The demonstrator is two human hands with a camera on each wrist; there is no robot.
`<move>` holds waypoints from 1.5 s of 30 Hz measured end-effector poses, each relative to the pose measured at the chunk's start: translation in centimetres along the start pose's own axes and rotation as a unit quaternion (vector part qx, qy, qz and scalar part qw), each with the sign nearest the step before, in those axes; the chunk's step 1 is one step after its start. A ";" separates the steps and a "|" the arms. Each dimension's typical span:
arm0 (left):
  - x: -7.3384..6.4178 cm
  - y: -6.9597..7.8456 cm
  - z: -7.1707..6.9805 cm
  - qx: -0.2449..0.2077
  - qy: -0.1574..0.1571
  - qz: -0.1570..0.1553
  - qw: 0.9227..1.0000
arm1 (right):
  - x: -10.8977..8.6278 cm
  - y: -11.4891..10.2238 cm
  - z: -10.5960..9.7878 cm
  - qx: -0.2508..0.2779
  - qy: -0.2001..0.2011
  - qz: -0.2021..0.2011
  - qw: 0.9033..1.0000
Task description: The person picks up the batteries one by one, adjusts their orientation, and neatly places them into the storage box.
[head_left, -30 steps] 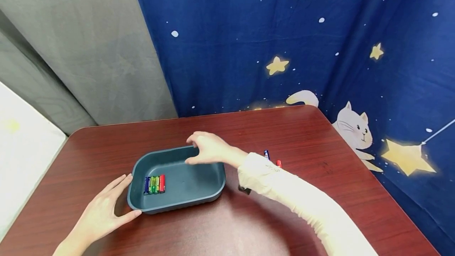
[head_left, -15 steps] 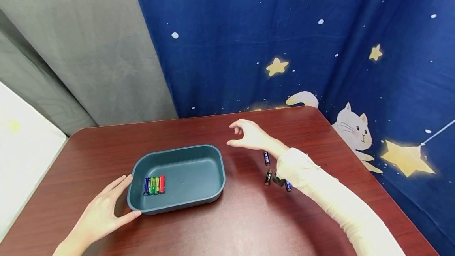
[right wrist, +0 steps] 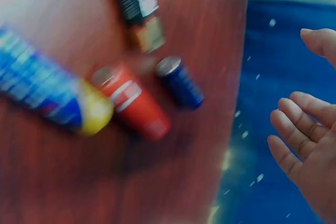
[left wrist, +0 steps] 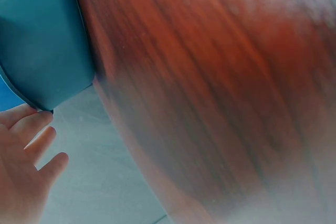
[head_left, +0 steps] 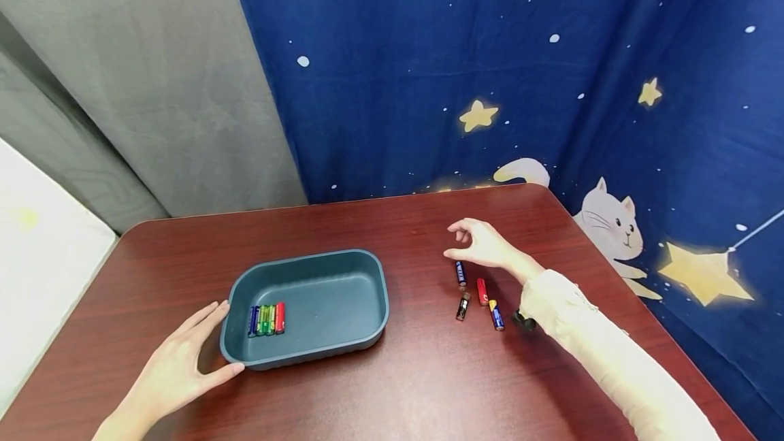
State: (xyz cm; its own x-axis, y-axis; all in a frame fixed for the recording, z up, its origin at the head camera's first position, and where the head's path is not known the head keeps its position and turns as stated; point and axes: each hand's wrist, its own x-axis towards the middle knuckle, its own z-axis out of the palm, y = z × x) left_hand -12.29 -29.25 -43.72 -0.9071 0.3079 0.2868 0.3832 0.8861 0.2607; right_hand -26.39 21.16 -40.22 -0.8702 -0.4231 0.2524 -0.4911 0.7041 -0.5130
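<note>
Reddish tabletop (head_left: pixel 416 390) is bearing four batteries (head_left: pixel 482 292), probably stiff, slick, best pinched mid-length, at three o'clock from the tray (head_left: pixel 333 308), spread left hand (head_left: pixel 174 367) touching its eight, right hand (head_left: pixel 486 245) hovering empty, loosely parted.

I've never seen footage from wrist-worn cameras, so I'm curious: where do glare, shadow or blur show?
Head view: fairly sharp, pale glare on the near tabletop, shadow beside the right sleeve; left wrist: whitish haze toward the right; right wrist: batteries smeared, right hand crisper.
</note>
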 end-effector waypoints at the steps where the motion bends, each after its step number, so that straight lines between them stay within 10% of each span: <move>1: 0.0 0.0 0.0 -0.002 0.002 -0.001 1.000 | -0.3 0.5 0.0 -0.002 -0.006 0.002 1.000; 16: -0.1 0.3 -0.1 -0.007 0.002 -0.003 1.000 | -2.7 3.5 1.9 0.001 -0.078 0.009 0.997; 45: -0.2 0.5 -0.2 -0.006 0.007 -0.001 1.000 | -2.7 3.9 2.6 -0.012 -0.050 0.004 0.999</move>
State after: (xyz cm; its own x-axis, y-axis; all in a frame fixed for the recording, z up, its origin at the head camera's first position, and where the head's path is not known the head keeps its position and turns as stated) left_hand -11.91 -28.97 -43.48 -0.9050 0.3015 0.3000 0.3841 0.8824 0.2719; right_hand -25.82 23.58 -44.99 -0.8659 -0.4725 0.1644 -0.4867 0.7199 -0.4948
